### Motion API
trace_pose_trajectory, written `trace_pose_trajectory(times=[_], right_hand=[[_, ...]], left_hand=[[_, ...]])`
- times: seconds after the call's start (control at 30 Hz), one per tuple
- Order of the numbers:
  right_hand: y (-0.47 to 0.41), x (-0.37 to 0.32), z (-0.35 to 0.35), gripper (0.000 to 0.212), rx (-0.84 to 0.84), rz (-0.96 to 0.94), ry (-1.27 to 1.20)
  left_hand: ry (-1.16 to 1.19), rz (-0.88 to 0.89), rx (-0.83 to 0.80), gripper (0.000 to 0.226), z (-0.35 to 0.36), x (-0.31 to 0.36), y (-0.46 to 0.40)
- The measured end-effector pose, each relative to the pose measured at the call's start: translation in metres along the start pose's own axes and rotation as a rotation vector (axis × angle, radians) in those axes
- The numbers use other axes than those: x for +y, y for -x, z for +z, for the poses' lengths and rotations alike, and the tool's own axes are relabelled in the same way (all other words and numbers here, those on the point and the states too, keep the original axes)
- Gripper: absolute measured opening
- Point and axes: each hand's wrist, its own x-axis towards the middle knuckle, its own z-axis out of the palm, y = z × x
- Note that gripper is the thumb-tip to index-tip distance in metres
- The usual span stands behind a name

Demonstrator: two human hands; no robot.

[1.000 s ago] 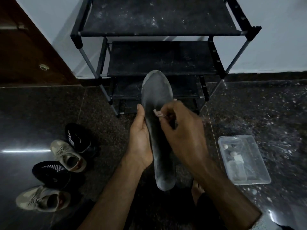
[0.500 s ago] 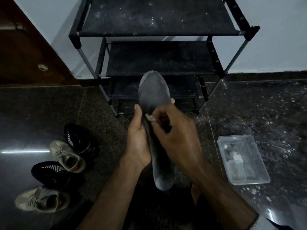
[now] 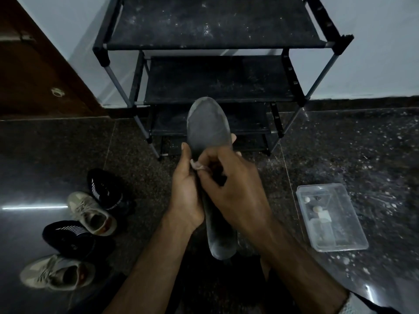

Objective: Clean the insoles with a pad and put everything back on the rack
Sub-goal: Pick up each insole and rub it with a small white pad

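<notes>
A long grey insole (image 3: 207, 125) stands upright in front of me, toe end up. My left hand (image 3: 184, 193) grips it from the left, with fingertips showing past its right edge. My right hand (image 3: 231, 189) pinches a small pale pad (image 3: 196, 164) and presses it on the insole's left side, near my left thumb. The middle of the insole is hidden behind my right hand. The black shoe rack (image 3: 217, 71) stands against the wall just beyond, its shelves bare and dusty.
Two black shoes (image 3: 106, 189) (image 3: 70, 239) and two beige sneakers (image 3: 93, 211) (image 3: 56, 271) lie on the dark floor at the left. A clear plastic box (image 3: 333, 223) with small items sits on the floor at the right. A brown door (image 3: 34, 64) is at the far left.
My right hand has slid the pad leftward across the insole, from near its middle to its left edge by my left thumb. The insole stays upright in my left hand.
</notes>
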Motion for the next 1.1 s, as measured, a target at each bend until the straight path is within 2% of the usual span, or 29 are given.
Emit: trace_pose_trajectory(times=[0.1, 0.3, 0.4, 0.53, 0.77, 1.0, 1.1], right_hand=[[-0.001, 0.001, 0.0, 0.014, -0.02, -0.023, 0.013], [-0.007, 0.019, -0.018, 0.015, 0.11, 0.033, 0.155], [-0.002, 0.008, -0.006, 0.017, 0.036, 0.022, 0.09], [0.001, -0.002, 0.004, 0.019, -0.046, -0.043, 0.011], [-0.007, 0.019, -0.013, 0.016, 0.085, 0.012, 0.162], [0.001, -0.003, 0.002, 0.022, -0.066, -0.048, 0.022], [-0.003, 0.006, -0.005, 0.018, -0.021, -0.03, 0.079]], left_hand=[[0.018, -0.001, 0.004, 0.072, -0.003, 0.001, -0.002], [0.087, -0.009, 0.001, 0.065, 0.002, 0.001, 0.0], [0.053, -0.023, -0.014, 0.073, 0.001, 0.003, 0.0], [0.053, -0.003, -0.016, 0.072, -0.003, 0.003, -0.002], [0.098, -0.03, -0.017, 0.075, 0.001, 0.003, -0.001], [0.052, 0.025, 0.01, 0.07, -0.004, 0.004, -0.002], [0.086, 0.009, -0.008, 0.069, -0.001, 0.004, -0.001]])
